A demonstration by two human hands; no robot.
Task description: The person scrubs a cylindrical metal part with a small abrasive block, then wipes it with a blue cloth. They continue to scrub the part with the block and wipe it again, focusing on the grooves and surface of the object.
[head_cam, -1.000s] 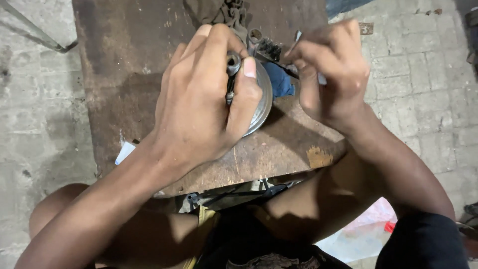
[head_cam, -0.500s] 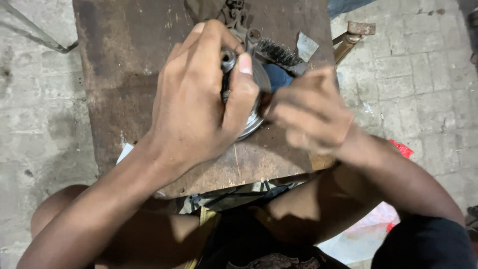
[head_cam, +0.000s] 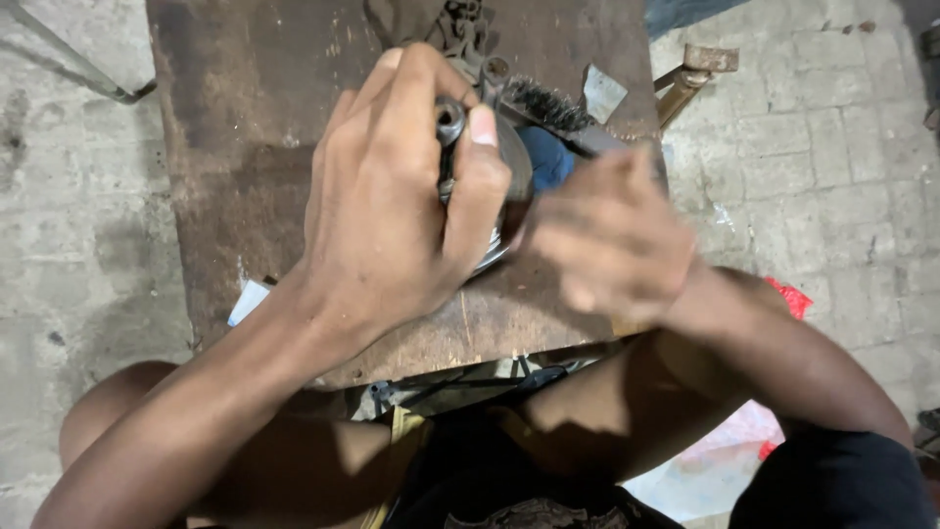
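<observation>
Left hand wrapped over a round metal pulley-like part on the rusty worktop, fingers curled and clamped on it, thumb across its face. Right hand blurred, just beside the part's right edge; fingers bent, can't tell what they pinch. Wire brush and blue cloth lie behind the part.

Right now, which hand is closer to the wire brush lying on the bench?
Right. The right hand sits just below the wire brush, close to its handle end. The left hand is off to the brush's left, wrapped around the round metal part.
</observation>
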